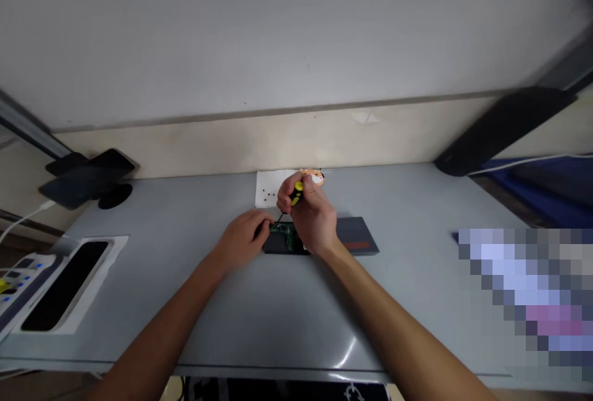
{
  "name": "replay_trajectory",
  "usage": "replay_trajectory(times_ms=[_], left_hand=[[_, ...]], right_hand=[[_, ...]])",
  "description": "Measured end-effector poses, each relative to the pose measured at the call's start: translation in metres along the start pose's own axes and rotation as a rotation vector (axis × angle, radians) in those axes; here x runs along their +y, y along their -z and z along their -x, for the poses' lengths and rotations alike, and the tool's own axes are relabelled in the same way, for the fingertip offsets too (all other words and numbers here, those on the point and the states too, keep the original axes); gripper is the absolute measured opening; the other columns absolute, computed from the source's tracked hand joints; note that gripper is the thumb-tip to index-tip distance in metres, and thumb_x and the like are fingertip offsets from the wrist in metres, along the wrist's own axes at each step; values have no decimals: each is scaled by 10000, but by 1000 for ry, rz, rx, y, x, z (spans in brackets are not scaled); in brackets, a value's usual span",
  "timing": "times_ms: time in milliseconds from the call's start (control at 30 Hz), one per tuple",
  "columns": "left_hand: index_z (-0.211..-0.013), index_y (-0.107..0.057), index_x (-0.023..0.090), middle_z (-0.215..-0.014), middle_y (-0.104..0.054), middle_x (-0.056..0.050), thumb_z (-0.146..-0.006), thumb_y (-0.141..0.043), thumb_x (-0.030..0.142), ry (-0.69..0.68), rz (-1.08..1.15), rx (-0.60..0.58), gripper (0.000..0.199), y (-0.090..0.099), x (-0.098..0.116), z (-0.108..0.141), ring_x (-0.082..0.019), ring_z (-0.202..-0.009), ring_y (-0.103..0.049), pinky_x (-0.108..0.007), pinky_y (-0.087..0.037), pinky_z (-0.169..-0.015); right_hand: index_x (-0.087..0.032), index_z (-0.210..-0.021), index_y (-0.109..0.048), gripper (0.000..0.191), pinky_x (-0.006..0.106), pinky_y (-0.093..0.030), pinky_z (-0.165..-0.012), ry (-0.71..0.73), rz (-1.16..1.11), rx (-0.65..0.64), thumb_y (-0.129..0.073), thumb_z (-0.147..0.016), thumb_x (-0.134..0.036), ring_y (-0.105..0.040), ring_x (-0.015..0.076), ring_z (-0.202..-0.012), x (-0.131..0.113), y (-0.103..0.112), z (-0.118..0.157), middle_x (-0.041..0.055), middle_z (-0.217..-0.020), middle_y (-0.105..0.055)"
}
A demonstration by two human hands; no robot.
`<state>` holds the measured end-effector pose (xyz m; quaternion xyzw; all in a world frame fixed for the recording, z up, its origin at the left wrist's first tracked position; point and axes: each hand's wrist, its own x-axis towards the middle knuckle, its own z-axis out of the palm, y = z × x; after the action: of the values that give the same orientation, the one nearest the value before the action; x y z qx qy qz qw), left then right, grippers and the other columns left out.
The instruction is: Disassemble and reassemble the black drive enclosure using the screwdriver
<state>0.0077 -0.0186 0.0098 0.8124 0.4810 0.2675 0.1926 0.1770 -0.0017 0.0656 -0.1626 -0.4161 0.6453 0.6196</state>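
My right hand [315, 212] is wrapped round a yellow and black screwdriver [296, 193], whose thin shaft slants down to the left. Its tip is at the upper left part of a green circuit board [290, 237] in a dark, flat device [277, 243]. My left hand [243, 237] rests at the device's left end, its fingers pressed together near the tip; whatever they may hold is too small to make out. A dark grey case [359, 235] with a reddish strip extends to the right of my right wrist.
Behind my hands lies white paper [264, 185] with several small dark screws, beside an orange and white item [315, 177]. A phone [67, 287] lies at left near a power strip [23, 280]. A black stand [115, 196] is back left.
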Motion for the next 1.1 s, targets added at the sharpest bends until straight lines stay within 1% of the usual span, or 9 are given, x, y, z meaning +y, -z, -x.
replay_trajectory(times_ms=[167,300,500,700,833,967,1100], left_hand=[[-1059,-642,228,-1047,-700,-40,-1013,-431,215,-10,1,3,217,-2,-2,0,-194,-983,-652,-352,-508,-911],[-1049,-642,222,-1040,-697,-42,-1013,-428,218,-4,-5,7,217,-2,-1,-1,-196,-979,-647,-358,-506,-909],[-1053,-643,230,-1037,-698,-39,-1009,-434,216,7,-14,-9,213,0,0,-1,-200,-979,-651,-357,-508,-900],[-1051,-639,227,-1041,-692,-35,-1006,-436,205,8,-17,-1,209,1,1,0,-196,-977,-647,-347,-501,-894],[-1049,-638,229,-1038,-693,-33,-1009,-435,206,12,-17,-10,208,1,1,1,-191,-968,-648,-342,-503,-888],[-1062,-636,232,-1057,-693,-35,-1015,-434,219,12,-10,-6,208,0,1,0,-196,-999,-651,-354,-502,-922],[-1070,-635,236,-1072,-694,-34,-1018,-427,219,15,2,-7,215,0,1,1,-196,-1009,-650,-355,-503,-923]], right_hand=[[-212,-795,-592,343,305,-353,-635,25,40,15,-468,-1019,-440,-385,147,-642,-2,-1,-1,8,-734,-440],[-216,-784,-580,343,309,-354,-619,-1,23,6,-477,-1009,-454,-386,153,-637,-1,-3,0,12,-728,-430],[-234,-775,-561,359,319,-366,-619,-9,94,55,-478,-995,-505,-388,167,-638,-2,-2,0,13,-721,-427],[-222,-786,-592,346,317,-334,-615,-1,62,20,-479,-1005,-465,-379,161,-642,-2,-2,0,18,-728,-441],[-220,-770,-576,353,315,-340,-616,-5,71,30,-491,-993,-479,-383,157,-640,-2,-3,0,15,-731,-441],[-223,-755,-550,358,313,-348,-610,-19,71,43,-504,-981,-496,-390,156,-637,-2,-3,1,14,-736,-436],[-220,-775,-575,379,315,-337,-615,-34,107,4,-451,-1011,-490,-394,160,-634,-1,-2,2,14,-699,-445]])
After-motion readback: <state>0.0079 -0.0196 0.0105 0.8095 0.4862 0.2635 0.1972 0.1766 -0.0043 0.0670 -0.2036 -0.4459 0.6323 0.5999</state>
